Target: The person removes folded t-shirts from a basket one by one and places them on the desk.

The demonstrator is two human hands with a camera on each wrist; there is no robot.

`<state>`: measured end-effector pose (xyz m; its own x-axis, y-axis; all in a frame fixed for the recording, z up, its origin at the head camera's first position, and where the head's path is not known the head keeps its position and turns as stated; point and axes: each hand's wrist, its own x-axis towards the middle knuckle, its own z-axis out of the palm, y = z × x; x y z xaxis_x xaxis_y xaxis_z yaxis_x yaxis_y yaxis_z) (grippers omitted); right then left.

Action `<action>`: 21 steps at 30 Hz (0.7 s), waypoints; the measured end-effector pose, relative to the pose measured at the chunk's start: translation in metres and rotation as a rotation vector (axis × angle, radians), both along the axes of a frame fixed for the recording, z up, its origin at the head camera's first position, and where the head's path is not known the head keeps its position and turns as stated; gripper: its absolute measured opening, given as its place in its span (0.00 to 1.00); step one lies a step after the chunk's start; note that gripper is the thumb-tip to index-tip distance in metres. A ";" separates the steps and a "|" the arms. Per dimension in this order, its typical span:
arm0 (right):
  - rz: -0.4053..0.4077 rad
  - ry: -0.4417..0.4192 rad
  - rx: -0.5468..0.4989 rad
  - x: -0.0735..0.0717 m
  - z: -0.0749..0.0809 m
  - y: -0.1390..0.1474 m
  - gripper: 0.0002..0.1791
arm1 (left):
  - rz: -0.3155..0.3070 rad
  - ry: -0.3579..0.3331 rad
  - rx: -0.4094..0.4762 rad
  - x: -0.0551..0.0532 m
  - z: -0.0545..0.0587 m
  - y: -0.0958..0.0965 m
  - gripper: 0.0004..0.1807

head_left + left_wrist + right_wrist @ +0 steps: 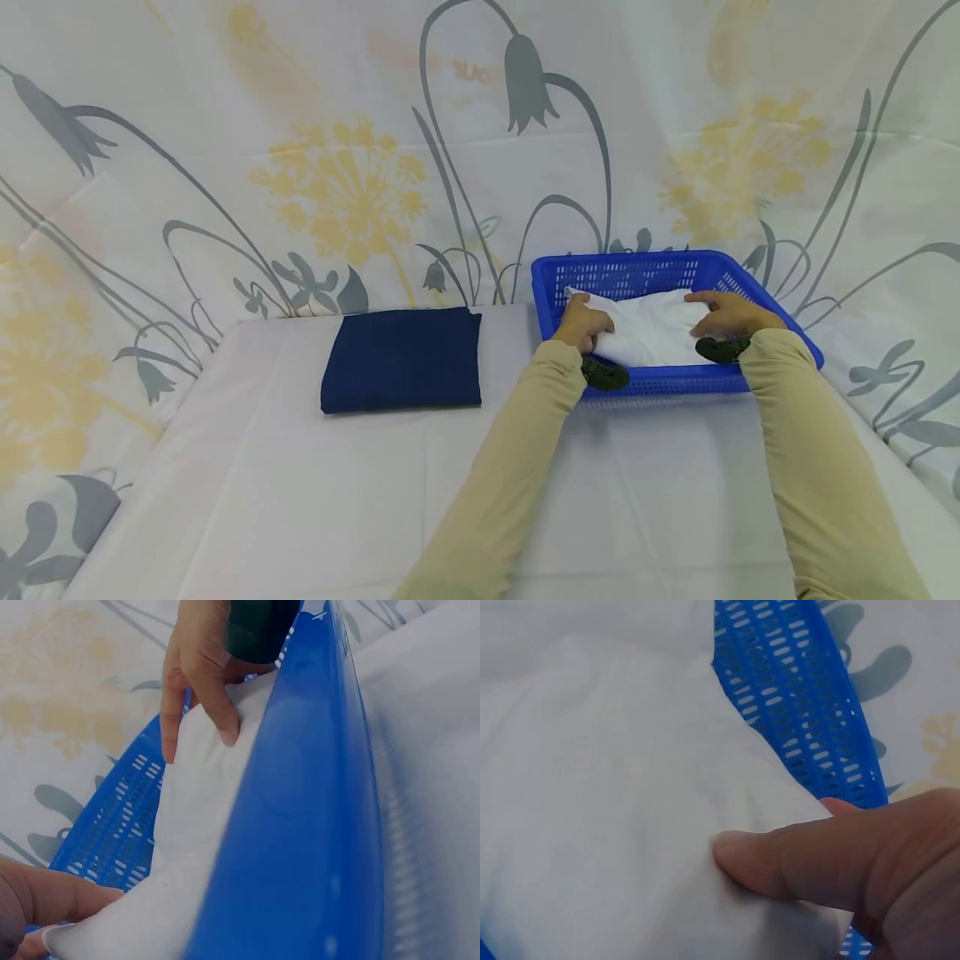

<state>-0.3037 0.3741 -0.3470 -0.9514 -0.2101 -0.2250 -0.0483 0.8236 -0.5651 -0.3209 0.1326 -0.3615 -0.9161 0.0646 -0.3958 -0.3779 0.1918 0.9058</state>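
Note:
A folded white cloth [652, 329] lies inside a blue plastic basket [675, 383]. My left hand [583, 323] holds the cloth's left end; the left wrist view catches its fingers [67, 896] around a cloth edge. At the opposite end, my right hand [731, 315] grips the cloth. Its thumb [765, 862] lies on top of the fabric in the right wrist view, and the other fingers are mostly hidden beneath. Both hands reach over the basket's near wall.
A folded navy cloth [405, 358] rests on the white-covered table [337, 500], left of the basket. Behind the table hangs a flower-patterned curtain [480, 167]. Slotted basket walls [780, 682] surround the white cloth. Each wrist wears a dark band [606, 374].

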 end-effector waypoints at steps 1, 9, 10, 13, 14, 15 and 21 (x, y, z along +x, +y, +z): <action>-0.002 -0.006 -0.015 0.000 0.000 0.001 0.39 | 0.008 0.005 0.004 0.000 0.002 0.000 0.40; 0.014 0.033 -0.062 -0.011 -0.006 0.017 0.41 | 0.038 0.095 0.007 0.000 0.006 0.000 0.41; 0.013 0.041 -0.052 -0.012 -0.006 0.018 0.42 | 0.042 0.109 0.020 0.001 0.007 0.000 0.41; -0.012 0.053 -0.055 -0.008 0.000 0.013 0.43 | 0.045 0.143 0.059 0.002 0.007 -0.002 0.41; -0.029 0.052 -0.053 -0.006 0.003 0.010 0.42 | 0.047 0.153 0.076 0.003 0.008 -0.003 0.42; -0.031 0.054 -0.051 -0.004 0.007 0.007 0.42 | 0.046 0.162 0.085 0.004 0.009 -0.004 0.42; -0.068 0.039 -0.101 0.009 0.027 -0.008 0.40 | 0.013 0.203 0.109 0.009 0.017 -0.012 0.41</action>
<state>-0.2951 0.3662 -0.3202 -0.9718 -0.1646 -0.1687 -0.0177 0.7646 -0.6443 -0.3114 0.1207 -0.3449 -0.9773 0.0842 -0.1946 -0.1876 0.0845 0.9786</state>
